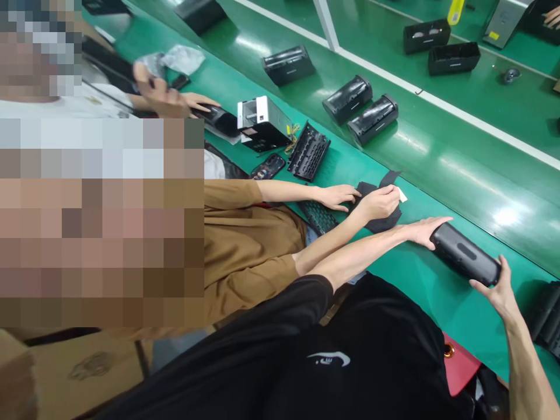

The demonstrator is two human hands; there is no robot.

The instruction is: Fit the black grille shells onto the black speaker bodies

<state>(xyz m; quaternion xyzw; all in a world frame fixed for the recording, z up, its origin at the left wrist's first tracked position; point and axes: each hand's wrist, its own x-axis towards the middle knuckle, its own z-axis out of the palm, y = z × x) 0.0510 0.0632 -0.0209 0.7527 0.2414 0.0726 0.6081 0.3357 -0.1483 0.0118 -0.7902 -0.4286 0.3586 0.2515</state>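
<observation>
The black casing [466, 254] lies over the green counter [406, 280], held at both ends; whether it rests there or is slightly raised, I cannot tell. An oblong recess marks its face. The black shirt [376, 350] below and left of the casing bears a pale swoosh with small letters too unclear to read surely. The counter is smooth, and beyond the casing runs a glossy green surface [472, 181] with a white strip; on it, up and left of the casing, stand similar black housings [374, 119] with pale marks too small to make out. The person's left hand [422, 232] has its fingers stretched wide, grasping the casing's left end; the right hand [499, 289] grasps the right end, thumb and fingers parted around it. Just left of the casing, a co-worker's hands [380, 202] handle dark sheet material [387, 223] beside a small pale slip [402, 195]. Farther left of the casing are a slotted black panel [309, 151], a phone [268, 167] and a black-and-white box [265, 125]. To the casing's right, a ridged black part [546, 318] sits at the view's edge.
</observation>
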